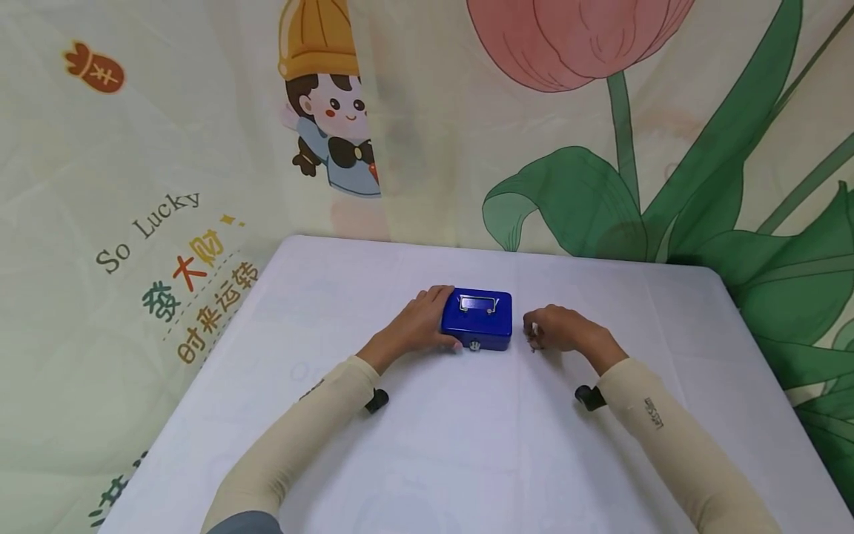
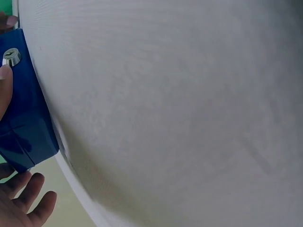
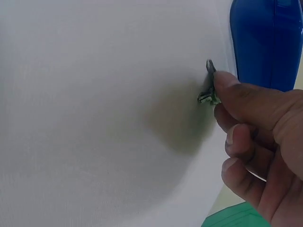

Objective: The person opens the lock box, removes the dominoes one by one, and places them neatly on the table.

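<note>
A small blue cash box (image 1: 477, 319) with a folded handle on its lid and a silver key lock (image 1: 474, 345) on its front stands on the white table. My left hand (image 1: 427, 319) grips its left end, the thumb (image 2: 4, 87) against the front beside the lock. Several of that hand's fingers spread past the box's side. Just right of the box, my right hand (image 1: 557, 328) pinches a small silver metal piece (image 3: 208, 97) between thumb and forefinger. A loop sticks up from this piece; its exact kind I cannot tell. The other right fingers curl loosely beneath.
The white table (image 1: 427, 460) ends at a back edge close behind the box. A printed cloth with flowers and a cartoon child (image 1: 340, 133) hangs beyond it. Black cameras (image 1: 377, 401) sit at both wrists, over beige sleeves (image 1: 300, 430).
</note>
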The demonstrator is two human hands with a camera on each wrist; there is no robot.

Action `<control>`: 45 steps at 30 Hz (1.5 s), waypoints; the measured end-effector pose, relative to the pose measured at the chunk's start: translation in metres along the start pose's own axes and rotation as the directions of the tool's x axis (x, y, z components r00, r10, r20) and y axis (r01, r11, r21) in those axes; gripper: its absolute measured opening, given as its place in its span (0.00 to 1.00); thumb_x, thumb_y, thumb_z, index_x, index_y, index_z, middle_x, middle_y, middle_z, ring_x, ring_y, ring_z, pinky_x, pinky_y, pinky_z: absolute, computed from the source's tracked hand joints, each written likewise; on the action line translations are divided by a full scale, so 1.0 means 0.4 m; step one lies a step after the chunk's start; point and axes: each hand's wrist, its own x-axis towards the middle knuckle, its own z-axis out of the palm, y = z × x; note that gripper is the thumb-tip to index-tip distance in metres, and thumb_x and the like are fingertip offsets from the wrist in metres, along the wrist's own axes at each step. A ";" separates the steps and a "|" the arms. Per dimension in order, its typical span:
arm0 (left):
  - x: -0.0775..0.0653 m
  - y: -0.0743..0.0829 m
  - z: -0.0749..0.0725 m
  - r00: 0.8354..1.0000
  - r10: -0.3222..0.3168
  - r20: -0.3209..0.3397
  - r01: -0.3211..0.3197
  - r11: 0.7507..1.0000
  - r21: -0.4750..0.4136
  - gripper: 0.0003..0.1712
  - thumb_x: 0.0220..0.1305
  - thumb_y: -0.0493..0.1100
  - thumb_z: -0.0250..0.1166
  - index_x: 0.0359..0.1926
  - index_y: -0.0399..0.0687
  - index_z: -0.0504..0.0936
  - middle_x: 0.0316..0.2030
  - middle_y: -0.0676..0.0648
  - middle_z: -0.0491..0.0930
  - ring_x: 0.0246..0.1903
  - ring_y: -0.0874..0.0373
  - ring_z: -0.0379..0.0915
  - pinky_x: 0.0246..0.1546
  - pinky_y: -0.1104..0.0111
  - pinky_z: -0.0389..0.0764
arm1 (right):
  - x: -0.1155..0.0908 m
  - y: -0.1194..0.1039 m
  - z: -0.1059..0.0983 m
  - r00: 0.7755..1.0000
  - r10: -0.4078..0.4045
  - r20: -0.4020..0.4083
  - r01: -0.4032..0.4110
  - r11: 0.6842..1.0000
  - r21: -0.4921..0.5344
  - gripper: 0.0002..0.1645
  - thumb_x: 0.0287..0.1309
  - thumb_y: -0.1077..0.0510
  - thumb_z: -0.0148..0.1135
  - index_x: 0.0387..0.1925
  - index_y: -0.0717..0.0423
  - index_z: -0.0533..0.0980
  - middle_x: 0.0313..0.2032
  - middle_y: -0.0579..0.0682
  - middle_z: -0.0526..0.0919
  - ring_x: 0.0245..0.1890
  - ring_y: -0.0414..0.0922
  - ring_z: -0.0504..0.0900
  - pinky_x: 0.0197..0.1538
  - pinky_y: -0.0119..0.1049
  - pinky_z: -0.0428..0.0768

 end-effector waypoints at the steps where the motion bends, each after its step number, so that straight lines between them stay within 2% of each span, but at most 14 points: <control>1: 0.000 -0.001 0.001 1.000 0.002 -0.002 -0.002 1.000 -0.002 0.67 0.47 0.69 0.76 0.77 0.45 0.52 0.73 0.41 0.60 0.67 0.44 0.62 0.68 0.49 0.68 | 0.001 0.003 0.001 1.000 0.009 0.011 -0.010 1.000 0.007 0.12 0.63 0.58 0.68 0.48 0.50 0.80 0.39 0.48 0.83 0.38 0.45 0.78 0.47 0.42 0.82; 6: 0.001 -0.004 0.005 1.000 0.017 -0.014 -0.017 1.000 -0.005 0.67 0.47 0.69 0.76 0.77 0.44 0.52 0.73 0.41 0.61 0.67 0.44 0.62 0.68 0.49 0.68 | 0.004 0.012 -0.001 0.999 0.023 0.044 -0.024 0.999 0.026 0.14 0.63 0.59 0.68 0.50 0.48 0.79 0.39 0.48 0.82 0.40 0.47 0.78 0.50 0.44 0.81; 12: 0.002 -0.003 0.006 1.000 0.015 -0.009 -0.015 1.000 -0.005 0.67 0.46 0.69 0.77 0.77 0.44 0.53 0.73 0.41 0.61 0.68 0.44 0.62 0.69 0.49 0.67 | 0.001 0.011 -0.004 0.997 -0.004 0.071 0.002 1.000 0.024 0.14 0.62 0.61 0.68 0.49 0.47 0.79 0.40 0.47 0.82 0.41 0.46 0.77 0.49 0.43 0.80; 22: 0.000 0.002 0.004 1.000 0.012 0.003 -0.012 1.000 0.002 0.68 0.47 0.69 0.76 0.77 0.43 0.52 0.73 0.41 0.60 0.69 0.45 0.61 0.71 0.51 0.65 | 0.004 0.012 -0.006 0.993 0.014 0.120 -0.021 0.998 0.056 0.09 0.59 0.58 0.72 0.39 0.48 0.78 0.36 0.47 0.81 0.37 0.45 0.78 0.41 0.37 0.78; 27: -0.001 0.007 -0.001 1.000 0.010 0.002 -0.010 1.000 -0.004 0.67 0.47 0.68 0.77 0.77 0.42 0.52 0.73 0.41 0.60 0.69 0.45 0.61 0.71 0.51 0.65 | -0.005 0.015 -0.005 0.994 0.010 0.106 -0.018 0.997 0.069 0.08 0.58 0.56 0.73 0.35 0.48 0.79 0.33 0.48 0.81 0.36 0.45 0.78 0.39 0.35 0.77; 36: -0.001 0.012 -0.006 1.000 0.002 0.009 -0.001 1.000 -0.028 0.67 0.47 0.66 0.78 0.78 0.42 0.52 0.73 0.40 0.60 0.68 0.45 0.61 0.71 0.51 0.65 | -0.031 0.022 0.005 0.996 -0.083 0.044 0.083 0.996 0.009 0.02 0.62 0.58 0.68 0.34 0.51 0.83 0.31 0.45 0.81 0.34 0.44 0.76 0.39 0.35 0.78; 45: 0.002 0.013 -0.006 0.998 -0.010 0.054 0.016 0.994 -0.110 0.68 0.50 0.62 0.78 0.79 0.40 0.48 0.74 0.38 0.54 0.72 0.43 0.57 0.72 0.50 0.63 | -0.056 0.021 0.021 0.993 -0.111 -0.026 0.111 0.994 -0.022 0.03 0.61 0.57 0.69 0.36 0.52 0.84 0.31 0.44 0.83 0.31 0.43 0.77 0.36 0.35 0.80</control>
